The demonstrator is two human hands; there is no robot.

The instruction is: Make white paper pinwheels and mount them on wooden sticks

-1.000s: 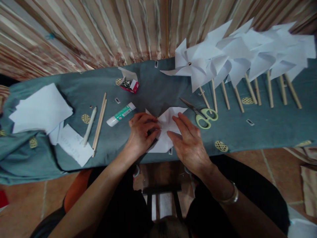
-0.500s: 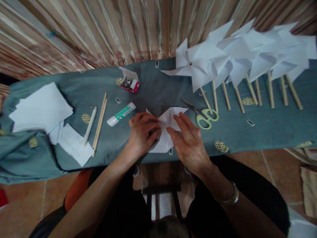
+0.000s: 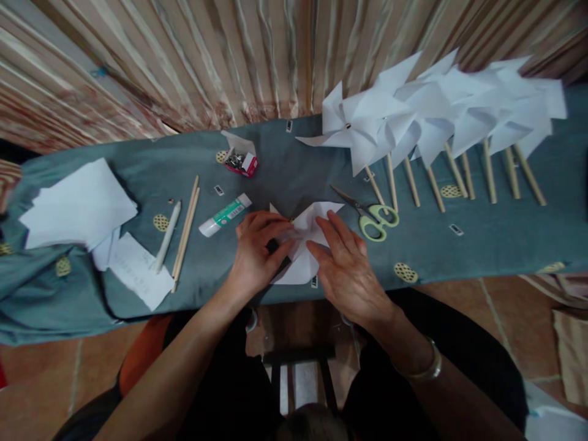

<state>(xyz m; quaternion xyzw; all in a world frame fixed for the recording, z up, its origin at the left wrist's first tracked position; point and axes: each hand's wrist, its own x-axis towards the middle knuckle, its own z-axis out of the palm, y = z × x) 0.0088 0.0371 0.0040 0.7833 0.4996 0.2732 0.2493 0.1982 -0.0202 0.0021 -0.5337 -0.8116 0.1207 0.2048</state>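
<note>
A partly folded white paper pinwheel (image 3: 299, 268) lies at the front edge of the cloth-covered table, between my two hands. My left hand (image 3: 257, 248) is curled over its left side, thumb and fingers closed on the paper near the middle. From the right, my right hand (image 3: 353, 272) grips a folded blade, thumb towards the centre and fingers lying along the paper. My fingers hide part of the pinwheel's centre. Scissors with light green handles (image 3: 376, 219) rest just right of the paper. A glue stick (image 3: 225, 214) lies to the left of my left hand.
Finished white pinwheels (image 3: 367, 119) on wooden sticks overlap at the back right. A small open red box (image 3: 243, 162) holds metal pins. Leftward lie thin wooden sticks (image 3: 186, 233), a whitish pencil-like stick (image 3: 168, 236), a written-on note (image 3: 138, 269) and a paper stack (image 3: 82, 202).
Both hands stay on the paper pinwheel, with only slight finger movement. The whole view has shifted a little, the pinwheels on the right sliding leftward in the picture.
</note>
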